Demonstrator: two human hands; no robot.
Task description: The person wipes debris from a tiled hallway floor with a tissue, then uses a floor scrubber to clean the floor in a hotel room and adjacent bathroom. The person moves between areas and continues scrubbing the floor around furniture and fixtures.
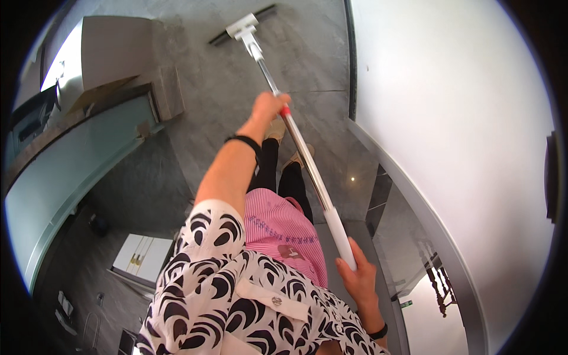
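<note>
A long-handled flat floor mop [308, 159] runs diagonally across the view. Its white head bracket [242, 25] and narrow dark strip are on the grey tiled floor [306, 49] at the top. My left hand [267, 108] is closed around the metal pole just above the red ring. Lower right, my right hand [360, 274] holds the end of the white handle grip [340, 233]. My shoes [276, 131] stand on the floor left of and beneath the pole. The underside of the mop head is hidden.
A white wall [435, 80] with a dark baseboard edge rises on the right. To the left are a grey cabinet-like block [113, 51] and a glass panel [88, 146] with a ledge. A white cabinet [143, 257] with gold-coloured handles stands lower left.
</note>
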